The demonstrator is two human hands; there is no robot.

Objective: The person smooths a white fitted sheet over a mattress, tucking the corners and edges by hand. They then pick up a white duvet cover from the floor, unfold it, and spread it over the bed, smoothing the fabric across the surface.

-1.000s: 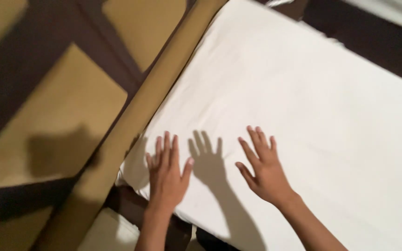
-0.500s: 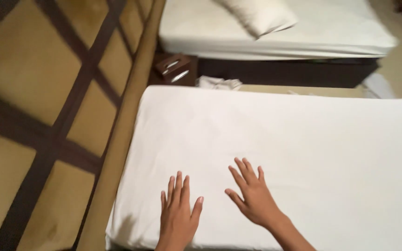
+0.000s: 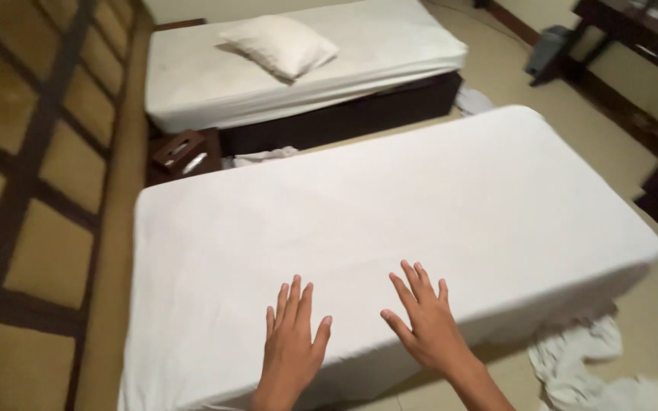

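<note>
White sheet: the white sheet lies stretched flat over the near bed, smooth cloth with only faint creases, its edges falling down the sides; it fills the middle of the view.
Left hand: the left hand is fully open, fingers spread and straight, palm down on the sheet near the bed's near edge; it grips nothing.
Right hand: the right hand is likewise open and flat, fingers fanned, resting on the sheet just to the right of the other, the two apart and not touching.
Near bed: a long rectangular mattress with rounded corners, covered all over in white.
Loose cloth: a crumpled white cloth lies on the floor beside the near right corner of the bed.
Far bed: a second bed stands well apart beyond it, white on top with a dark base, and a soft square white pillow lies tilted on it.
Nightstand: a small dark wooden nightstand sits between the two beds by the wall.
Wall: the padded wall panel on the left is tan with dark brown crossing bands.
Floor: pale beige floor.
</note>
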